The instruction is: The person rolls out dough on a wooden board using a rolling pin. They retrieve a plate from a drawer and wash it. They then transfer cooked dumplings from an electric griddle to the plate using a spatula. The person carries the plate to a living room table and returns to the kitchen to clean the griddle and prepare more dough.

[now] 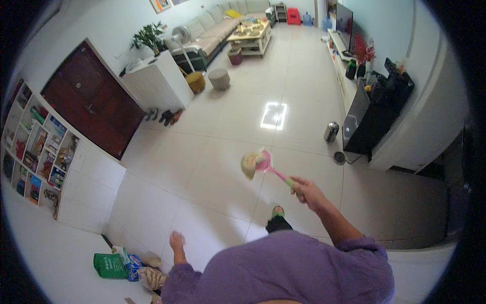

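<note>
My right hand [306,192] is closed around the green grip of a pink-handled brush [280,175], which reaches out over the tiled floor. At its far end is a pale, fan-shaped head [250,164], blurred; whether it is bristle or something lying on a scoop I cannot tell. My left hand [177,240] hangs low at my left side, blurred, with no object visible in it. A green slipper [278,211] shows on my foot below the right hand.
A white shelf unit [85,167] and dark red door [93,98] stand left; bags, one green [110,266], lie lower left. Stools [219,79], a coffee table [248,37] and a sofa [212,32] are farther off. At right are a metal canister [331,132], a round black-rimmed object [339,157] and a black cabinet [364,129].
</note>
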### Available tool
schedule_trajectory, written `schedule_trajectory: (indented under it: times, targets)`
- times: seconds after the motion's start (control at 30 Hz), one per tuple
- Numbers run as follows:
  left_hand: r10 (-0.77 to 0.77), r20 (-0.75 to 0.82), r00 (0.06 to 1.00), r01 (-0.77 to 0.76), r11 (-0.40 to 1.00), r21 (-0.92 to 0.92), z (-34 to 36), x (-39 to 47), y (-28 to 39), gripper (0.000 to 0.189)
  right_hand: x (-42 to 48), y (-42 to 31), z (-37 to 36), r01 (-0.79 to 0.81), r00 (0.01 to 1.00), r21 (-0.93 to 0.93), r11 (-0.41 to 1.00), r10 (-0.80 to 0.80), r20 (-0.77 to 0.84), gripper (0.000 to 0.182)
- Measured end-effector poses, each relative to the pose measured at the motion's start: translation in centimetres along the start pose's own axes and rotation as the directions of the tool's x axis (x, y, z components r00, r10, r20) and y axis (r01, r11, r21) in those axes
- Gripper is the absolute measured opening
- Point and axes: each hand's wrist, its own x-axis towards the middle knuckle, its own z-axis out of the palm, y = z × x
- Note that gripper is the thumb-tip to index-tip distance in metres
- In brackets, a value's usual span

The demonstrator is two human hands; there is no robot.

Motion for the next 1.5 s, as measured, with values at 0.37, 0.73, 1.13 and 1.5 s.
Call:
schedule_trajectory:
  times: [0.37, 0.73, 1.13, 1.5]
  targets:
    - [-0.41, 0.231, 0.882, 0.103, 0.648, 0.755, 25.7, 3.4, 7.8, 0.029, 27.0, -15.8, -6.8, 0.067, 0.99, 0.029, 0.997, -0.063, -0.129, 0.045]
    - [-0.568, 0.172, 0.805, 0.205, 0.538, 0.818, 50.6, 32.0, 11.1, 0.02, 55.0, -27.3, -14.7, 0.055, 0.954, 0.115, 0.992, -0.018, -0.3, 0.044]
    - [-0.085, 0.559, 0.825, -0.086, 0.958, 0.273, 105.4, 66.6, 37.4, 0.037, 90.9, -45.7, -24.0, 0.077, 0.967, 0.121, 0.99, -0.045, -0.251, 0.044]
    - [-0.57, 0.202, 0.796, 0.152, 0.511, 0.846, 107.8, 74.9, 34.7, 0.04, 124.8, -64.3, -32.9, 0.09, 0.966, 0.066, 0.994, -0.071, -0.249, 0.044]
